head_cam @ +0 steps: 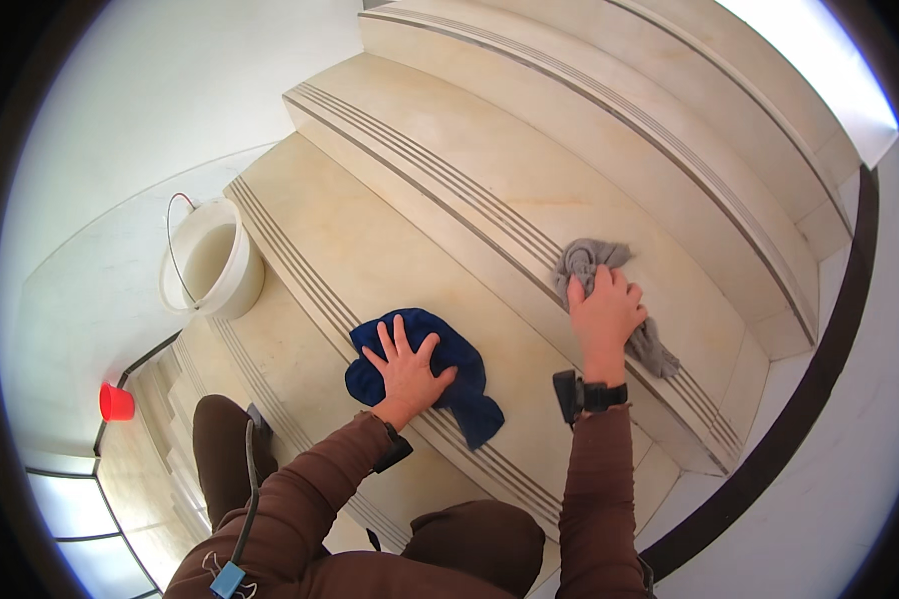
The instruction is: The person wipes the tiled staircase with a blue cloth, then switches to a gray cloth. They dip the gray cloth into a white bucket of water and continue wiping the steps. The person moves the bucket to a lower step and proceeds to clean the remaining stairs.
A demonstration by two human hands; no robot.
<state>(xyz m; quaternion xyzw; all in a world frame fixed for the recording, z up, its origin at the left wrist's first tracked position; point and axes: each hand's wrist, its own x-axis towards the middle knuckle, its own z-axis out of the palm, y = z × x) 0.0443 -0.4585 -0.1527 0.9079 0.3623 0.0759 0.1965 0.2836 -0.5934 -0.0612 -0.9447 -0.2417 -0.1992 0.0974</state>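
My left hand (407,374) lies with fingers spread on a dark blue cloth (464,367). The cloth is draped over the striped front edge of a stair step (390,247). On the step above, my right hand (607,318) grips a crumpled grey cloth (586,258). Part of the grey cloth trails down to the right, across the grooved strips of that step. My right palm hides its middle.
A white plastic bucket (251,281) with a wire handle stands on a lower step at the left, holding cloudy liquid. Further down is a red plastic cup (118,403). Beige stone stairs rise to the upper right. A dark skirting band (794,434) lines the right wall.
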